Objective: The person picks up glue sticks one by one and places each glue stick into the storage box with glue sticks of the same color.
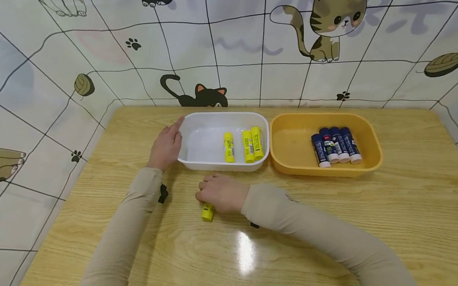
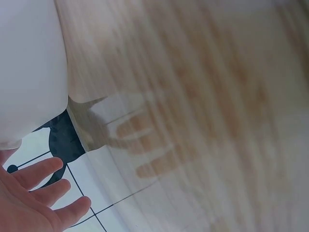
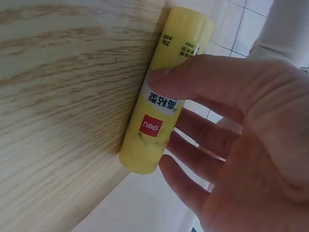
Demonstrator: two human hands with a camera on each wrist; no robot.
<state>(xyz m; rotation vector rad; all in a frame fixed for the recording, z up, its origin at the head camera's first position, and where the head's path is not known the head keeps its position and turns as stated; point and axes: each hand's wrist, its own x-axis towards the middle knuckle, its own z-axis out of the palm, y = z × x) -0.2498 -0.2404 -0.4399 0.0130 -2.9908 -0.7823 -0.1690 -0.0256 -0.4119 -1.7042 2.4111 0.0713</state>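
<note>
My right hand (image 1: 223, 193) is at the table in front of the white tray, pinching a yellow glue stick (image 1: 207, 212). In the right wrist view the thumb lies across the label of the glue stick (image 3: 154, 111), with the fingers on its far side. The stick lies against the wooden surface. My left hand (image 1: 166, 146) rests against the left end of the white tray (image 1: 201, 141). Its fingers look extended and spread in the left wrist view, beside the tray wall (image 2: 31, 63). Inside that tray lie three yellow glue sticks (image 1: 229, 147), toward the right.
A yellow-orange tray (image 1: 289, 142) adjoins the white one on the right. Several dark blue glue sticks (image 1: 329, 145) lie side by side in it. Both trays stand on a wooden table (image 1: 414, 218), near a backdrop (image 1: 235, 78) printed with cats.
</note>
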